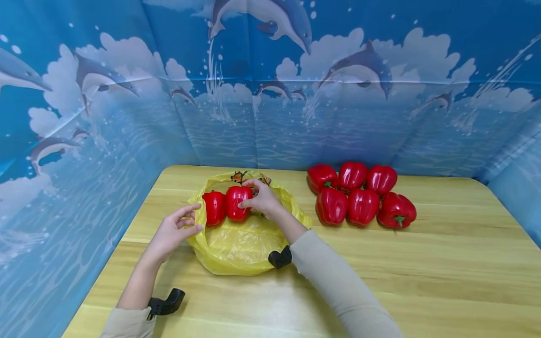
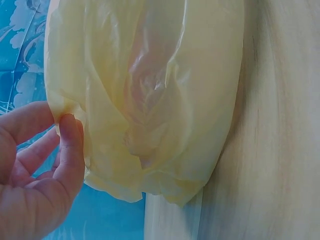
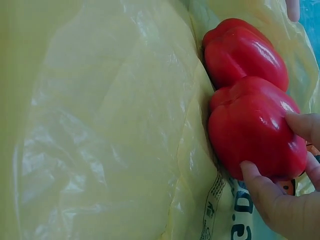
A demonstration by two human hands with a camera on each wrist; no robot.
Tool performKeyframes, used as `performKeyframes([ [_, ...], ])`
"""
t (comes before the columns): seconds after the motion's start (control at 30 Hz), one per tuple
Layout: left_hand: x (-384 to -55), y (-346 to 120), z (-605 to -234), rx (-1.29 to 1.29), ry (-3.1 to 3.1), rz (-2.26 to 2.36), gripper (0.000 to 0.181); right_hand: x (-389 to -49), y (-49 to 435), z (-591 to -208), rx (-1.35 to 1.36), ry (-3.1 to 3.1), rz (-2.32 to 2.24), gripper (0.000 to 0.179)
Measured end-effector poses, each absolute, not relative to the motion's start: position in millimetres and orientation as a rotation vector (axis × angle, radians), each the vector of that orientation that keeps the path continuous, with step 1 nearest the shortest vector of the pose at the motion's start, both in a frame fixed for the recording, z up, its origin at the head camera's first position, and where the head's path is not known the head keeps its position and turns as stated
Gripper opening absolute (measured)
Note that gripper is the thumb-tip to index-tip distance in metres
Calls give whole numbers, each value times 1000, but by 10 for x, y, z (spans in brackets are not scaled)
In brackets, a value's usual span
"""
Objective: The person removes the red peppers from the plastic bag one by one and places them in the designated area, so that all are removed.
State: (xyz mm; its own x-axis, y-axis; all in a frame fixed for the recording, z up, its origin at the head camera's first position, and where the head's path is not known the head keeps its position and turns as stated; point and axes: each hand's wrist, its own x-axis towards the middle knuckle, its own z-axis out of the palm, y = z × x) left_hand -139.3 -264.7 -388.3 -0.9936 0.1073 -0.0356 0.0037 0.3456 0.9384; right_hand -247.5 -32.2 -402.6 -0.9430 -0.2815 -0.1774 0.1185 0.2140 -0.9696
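A yellow plastic bag [image 1: 236, 249] lies with its mouth spread wide on the table, left of centre. Two red bell peppers sit side by side in it: a left one [image 1: 214, 209] and a right one [image 1: 238, 203]. My right hand [image 1: 263, 199] grips the right pepper, thumb and fingers around its side, as the right wrist view also shows. At the bag's left rim, my left hand [image 1: 171, 232] pinches the plastic between thumb and fingers [image 2: 70, 150]. Through the bag's wall [image 2: 200, 100] the left wrist view gives only a faint reddish shape.
Several more red bell peppers [image 1: 362, 206] stand grouped in two rows right of the bag, toward the table's back edge. The wooden table [image 1: 444, 263] meets a blue dolphin-print curtain [image 1: 279, 122] behind and at the left. Each wrist wears a black camera mount [image 1: 166, 303].
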Motion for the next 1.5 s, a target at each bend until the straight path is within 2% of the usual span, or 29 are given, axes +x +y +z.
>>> performKeyframes([
  [1.5, -1395, -2660, -3863, 94, 2502, 1729, 58, -2260, -90, -3785, -222, 2051, -1868, 58],
])
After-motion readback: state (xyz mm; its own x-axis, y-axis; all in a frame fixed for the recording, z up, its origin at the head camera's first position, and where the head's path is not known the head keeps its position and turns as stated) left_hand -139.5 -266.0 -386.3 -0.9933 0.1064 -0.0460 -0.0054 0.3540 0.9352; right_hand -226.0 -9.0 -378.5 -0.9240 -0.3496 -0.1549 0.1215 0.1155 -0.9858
